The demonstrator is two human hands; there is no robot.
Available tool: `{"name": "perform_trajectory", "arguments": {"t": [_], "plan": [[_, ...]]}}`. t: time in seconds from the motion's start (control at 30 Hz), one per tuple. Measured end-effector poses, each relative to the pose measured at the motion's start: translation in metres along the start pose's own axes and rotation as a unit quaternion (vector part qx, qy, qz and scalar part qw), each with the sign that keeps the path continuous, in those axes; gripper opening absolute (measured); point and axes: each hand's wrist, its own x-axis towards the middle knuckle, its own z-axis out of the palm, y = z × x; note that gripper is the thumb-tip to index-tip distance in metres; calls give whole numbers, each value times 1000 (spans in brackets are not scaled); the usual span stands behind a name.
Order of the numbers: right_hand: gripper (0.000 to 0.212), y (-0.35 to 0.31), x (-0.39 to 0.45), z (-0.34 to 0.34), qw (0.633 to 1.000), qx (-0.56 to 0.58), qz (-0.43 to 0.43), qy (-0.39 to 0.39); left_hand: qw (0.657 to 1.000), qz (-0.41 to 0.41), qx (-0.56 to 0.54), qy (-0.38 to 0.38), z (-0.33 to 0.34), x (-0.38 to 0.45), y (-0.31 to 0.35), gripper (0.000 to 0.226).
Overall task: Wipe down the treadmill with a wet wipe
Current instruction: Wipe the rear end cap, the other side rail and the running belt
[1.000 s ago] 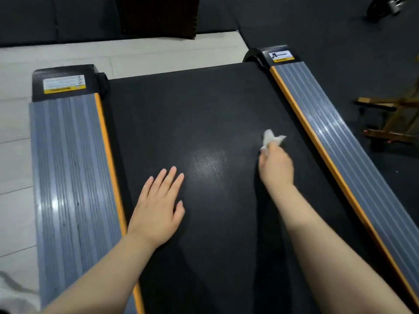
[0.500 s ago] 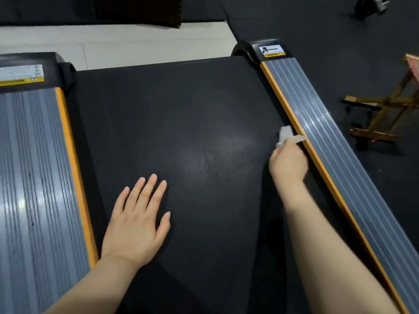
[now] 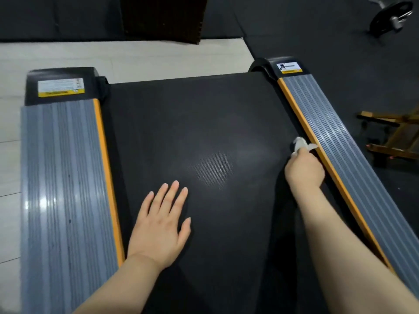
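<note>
At the belt's right edge, the right hand [image 3: 305, 171] pinches the wet wipe [image 3: 300, 145] against the orange trim [image 3: 301, 116]; the left hand [image 3: 158, 230] lies flat. Next, I'd judge: the right rail [image 3: 353, 159].

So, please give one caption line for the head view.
Right hand presses wet wipe at belt edge; left hand flat.

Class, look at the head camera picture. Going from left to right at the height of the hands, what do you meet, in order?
Pale floor → left grey side rail → left hand → black belt → right hand → right grey side rail → wooden frame.
</note>
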Motion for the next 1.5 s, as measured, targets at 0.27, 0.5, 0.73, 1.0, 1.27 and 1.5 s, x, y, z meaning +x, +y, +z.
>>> {"name": "perform_trajectory", "arguments": {"t": [0.27,0.5,0.73,1.0,1.27,1.5], "plan": [[22,-182,-131,10,900,134,-403,-99,997,73,-1,-4,-35,9,-39,58],[17,-104,-60,14,987,67,-140,39,997,-51,-22,47,-57,-19,-123,68],[13,-221,-185,15,933,184,-310,3,983,-129,-91,97,-55,-19,-123,66],[23,-146,-82,1,945,74,-319,20,980,-150,-86,94,-56,-19,-124,57],[19,-119,-69,12,982,151,-117,4,996,-54,-2,69,-52,-15,-127,61],[22,-145,-89,9,915,127,-376,-77,998,2,50,25,-54,6,-107,58]]}}
